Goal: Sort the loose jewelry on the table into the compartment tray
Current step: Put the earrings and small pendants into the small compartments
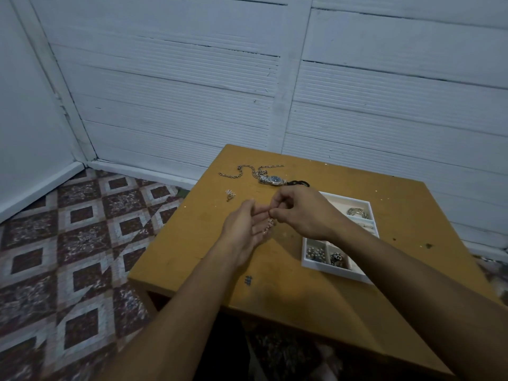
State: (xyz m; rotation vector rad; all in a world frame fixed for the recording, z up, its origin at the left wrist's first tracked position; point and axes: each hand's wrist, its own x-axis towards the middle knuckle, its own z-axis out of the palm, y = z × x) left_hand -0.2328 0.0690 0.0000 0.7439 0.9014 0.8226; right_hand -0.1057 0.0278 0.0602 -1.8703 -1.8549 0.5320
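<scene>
On the table (275,298), the tray (332,269) lies right, with the watch (273,179) and chain (233,173) behind it, further left.

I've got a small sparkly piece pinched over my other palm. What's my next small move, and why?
Probably swing the right hand rightward and lower the sparkly piece into a compartment of the tray. The piece hangs from the right hand's pinch, the left hand lies open beside it without gripping, and the tray sits just right of both hands.

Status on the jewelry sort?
Hands: right hand pinches small beaded piece, left hand open beside it. Not yet in compartment tray. Loose on table: chain, wristwatch. Nothing in the way.
</scene>
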